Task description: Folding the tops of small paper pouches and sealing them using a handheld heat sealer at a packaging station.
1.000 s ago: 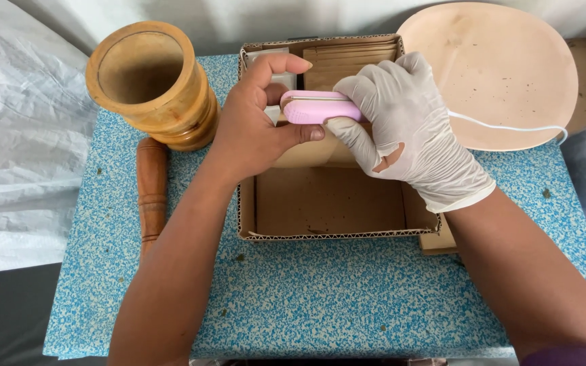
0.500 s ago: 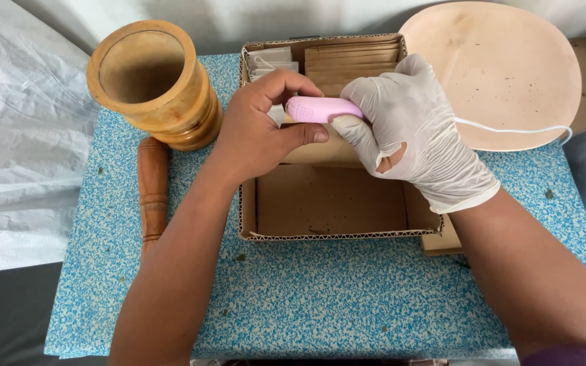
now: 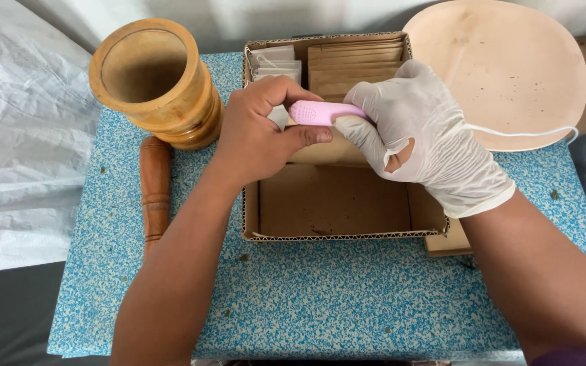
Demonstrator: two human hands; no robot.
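Observation:
My bare left hand (image 3: 259,135) and my gloved right hand (image 3: 422,135) meet over an open cardboard box (image 3: 334,203). The right hand, in a white glove with a torn hole, grips a small pink corded hand tool (image 3: 323,112). The left hand curls at the tool's tip, its thumb pressing on a tan paper pouch (image 3: 327,150) held just under the tool. At the back of the box stand several brown pouches (image 3: 355,64) and some white sachets (image 3: 276,62). The box's near half shows bare cardboard.
A wooden mortar (image 3: 154,81) stands at the back left, with a wooden pestle (image 3: 155,193) lying beside it. A round pale wooden board (image 3: 510,68) is at the back right, the tool's white cord (image 3: 523,130) crossing it. All rest on a blue speckled table (image 3: 334,298).
My left fingers have dropped from on top of the pink tool and now curl beside its tip. Both hands and the tool have shifted slightly toward me.

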